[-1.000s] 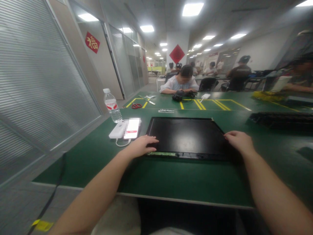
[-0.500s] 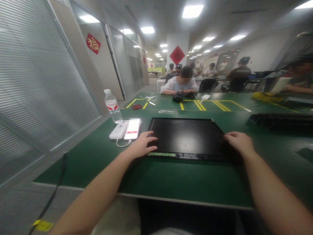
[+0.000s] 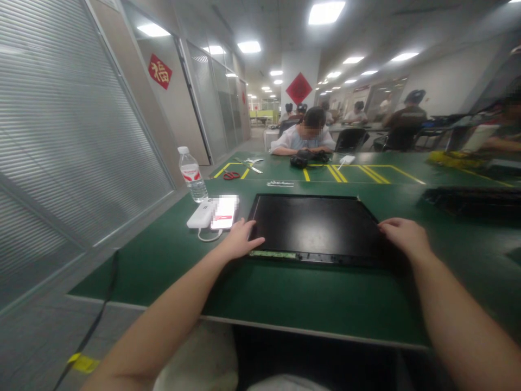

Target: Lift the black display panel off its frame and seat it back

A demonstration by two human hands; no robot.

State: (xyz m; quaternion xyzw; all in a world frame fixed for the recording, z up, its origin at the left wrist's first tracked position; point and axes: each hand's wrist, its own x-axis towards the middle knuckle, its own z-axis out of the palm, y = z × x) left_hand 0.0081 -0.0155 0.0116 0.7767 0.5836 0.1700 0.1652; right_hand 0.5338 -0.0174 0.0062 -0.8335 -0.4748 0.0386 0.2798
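A black LCD screen panel (image 3: 315, 222) lies flat on the green table, with a narrow green circuit strip (image 3: 273, 254) along the left part of its near edge. My left hand (image 3: 240, 238) grips the panel's left side, thumb on top and fingertips at the rim. At the opposite side, my right hand (image 3: 407, 236) is closed on the right edge, fingers bent together; its lower fingers are partly hidden.
Left of the panel are a water bottle (image 3: 192, 175), a white power bank (image 3: 200, 214) and a lit phone (image 3: 224, 212) joined by a cable. Red-handled scissors (image 3: 232, 175) lie farther back. A person (image 3: 305, 133) sits across the table. Dark stacked items (image 3: 468, 201) lie to the right.
My left fingers, spread over the panel's left edge before, have drawn in to the rim, with the thumb on top. My right hand stays at the right edge. The view has shifted slightly.
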